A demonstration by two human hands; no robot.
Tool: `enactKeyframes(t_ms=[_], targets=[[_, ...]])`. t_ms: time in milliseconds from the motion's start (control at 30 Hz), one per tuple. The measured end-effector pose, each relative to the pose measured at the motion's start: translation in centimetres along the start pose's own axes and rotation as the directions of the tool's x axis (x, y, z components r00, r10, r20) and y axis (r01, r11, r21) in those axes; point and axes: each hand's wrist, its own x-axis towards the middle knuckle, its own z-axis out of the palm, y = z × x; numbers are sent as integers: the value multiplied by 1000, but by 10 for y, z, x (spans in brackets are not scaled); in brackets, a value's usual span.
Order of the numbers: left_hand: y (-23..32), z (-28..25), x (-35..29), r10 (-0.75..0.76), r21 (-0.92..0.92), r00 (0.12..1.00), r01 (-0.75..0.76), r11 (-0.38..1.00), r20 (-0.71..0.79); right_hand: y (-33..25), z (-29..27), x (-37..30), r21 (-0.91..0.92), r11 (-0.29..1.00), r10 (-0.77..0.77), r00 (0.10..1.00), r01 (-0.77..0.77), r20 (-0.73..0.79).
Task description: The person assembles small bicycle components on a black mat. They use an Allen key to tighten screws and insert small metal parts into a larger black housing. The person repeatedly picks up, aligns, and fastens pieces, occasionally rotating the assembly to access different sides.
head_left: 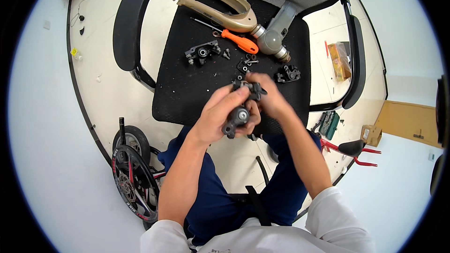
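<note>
Over the front half of the chair seat, my left hand (216,112) is closed round a black metal bike part (240,115) with a round, bolted boss at its lower end. My right hand (268,94), slightly blurred, has its fingers closed at the part's upper end; they hide some of it. Just beyond lie small bolts and washers (245,68). One black brake caliper (202,52) rests to the left, and another black mechanism (287,73) lies to the right. An orange-handled screwdriver (240,41) lies beside a beige bike fork (225,13) with a grey joint.
The black chair seat (180,98) has armrests (133,18) on both sides. Wheels (133,182) stand on the floor at left. To the right are a red bike frame (330,145), a green tool case (330,125) and a cardboard box (371,135).
</note>
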Motion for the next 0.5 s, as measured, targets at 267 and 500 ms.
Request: enactKeyframes(t_ms=[267, 500], targets=[[1, 3, 4, 128, -20, 985, -131, 991, -118, 36, 43, -95, 196, 977, -62, 994, 78, -88], [-4, 7, 10, 124, 168, 988, -107, 980, -95, -9, 37, -153, -17, 897, -443, 897, 443, 3]])
